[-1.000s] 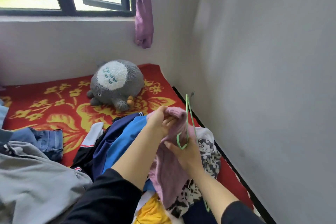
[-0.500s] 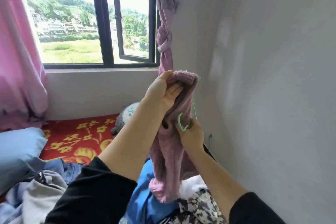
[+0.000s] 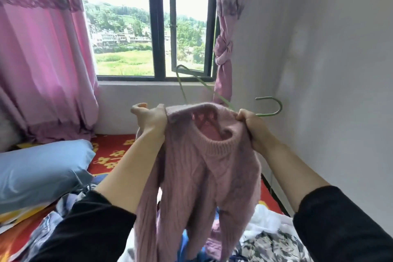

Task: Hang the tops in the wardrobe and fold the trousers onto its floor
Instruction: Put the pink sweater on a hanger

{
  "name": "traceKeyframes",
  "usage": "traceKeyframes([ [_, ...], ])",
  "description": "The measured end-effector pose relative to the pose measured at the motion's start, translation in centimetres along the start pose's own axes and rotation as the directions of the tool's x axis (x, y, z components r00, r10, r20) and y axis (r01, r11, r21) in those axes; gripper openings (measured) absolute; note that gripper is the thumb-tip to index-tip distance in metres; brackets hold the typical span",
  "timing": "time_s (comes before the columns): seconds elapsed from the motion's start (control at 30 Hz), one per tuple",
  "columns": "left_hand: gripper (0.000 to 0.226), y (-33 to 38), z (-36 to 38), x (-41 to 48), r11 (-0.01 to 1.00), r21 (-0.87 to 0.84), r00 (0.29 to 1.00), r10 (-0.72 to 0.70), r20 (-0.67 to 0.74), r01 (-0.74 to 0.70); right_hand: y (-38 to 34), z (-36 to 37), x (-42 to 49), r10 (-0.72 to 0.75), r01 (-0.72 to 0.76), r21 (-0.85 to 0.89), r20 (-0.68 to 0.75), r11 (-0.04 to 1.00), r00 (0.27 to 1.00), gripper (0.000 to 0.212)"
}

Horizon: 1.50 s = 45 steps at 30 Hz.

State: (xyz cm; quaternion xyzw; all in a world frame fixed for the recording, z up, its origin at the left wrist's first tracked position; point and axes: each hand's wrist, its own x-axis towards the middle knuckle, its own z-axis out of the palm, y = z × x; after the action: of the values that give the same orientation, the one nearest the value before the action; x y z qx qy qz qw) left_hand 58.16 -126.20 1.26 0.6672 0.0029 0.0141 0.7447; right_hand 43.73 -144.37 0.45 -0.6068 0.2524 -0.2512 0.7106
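Observation:
A pink knitted sweater (image 3: 197,178) hangs in the air in front of me, collar facing me. My left hand (image 3: 151,119) grips its left shoulder. My right hand (image 3: 253,127) grips the right shoulder together with a thin green wire hanger (image 3: 270,106). The hanger's hook points right toward the wall, and one of its arms sticks up behind the sweater toward the window. The hanger's lower part is hidden by the sweater. No wardrobe is in view.
A pile of clothes (image 3: 268,238) lies on the red flowered bed (image 3: 110,155) below the sweater. A blue pillow (image 3: 40,170) sits at the left. Pink curtains (image 3: 42,59) flank the window (image 3: 157,27). A white wall (image 3: 329,70) stands close on the right.
Both hands have lifted the sweater from the pile and spread it apart by the shoulders. The hanger has swung so that its hook points right. My view has tilted up toward the window.

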Motion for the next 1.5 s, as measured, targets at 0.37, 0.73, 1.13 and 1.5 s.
traceKeyframes([
  [0.37,0.031,-7.8,-2.3,-0.3,0.954,0.295,0.641,-0.254,0.724,0.045,5.1,-0.9,1.2,0.179,-0.175,-0.079,0.046,0.981,0.983,0.016],
  [0.73,0.019,-7.6,1.7,-1.0,0.869,0.489,0.777,-0.262,0.572,-0.068,6.5,-4.4,3.1,0.078,-0.107,-0.314,-0.103,0.943,0.992,0.035],
  [1.13,0.039,-13.5,2.0,-0.8,0.798,0.602,0.864,-0.317,0.391,0.021,2.6,-3.2,2.3,-0.118,0.147,0.203,-0.147,0.968,0.982,0.041],
  [1.5,0.035,-15.0,1.9,-0.8,0.836,0.53,0.854,-0.375,0.36,0.143,-2.0,1.0,1.9,-0.119,0.151,0.329,-0.114,0.932,0.986,0.04],
])
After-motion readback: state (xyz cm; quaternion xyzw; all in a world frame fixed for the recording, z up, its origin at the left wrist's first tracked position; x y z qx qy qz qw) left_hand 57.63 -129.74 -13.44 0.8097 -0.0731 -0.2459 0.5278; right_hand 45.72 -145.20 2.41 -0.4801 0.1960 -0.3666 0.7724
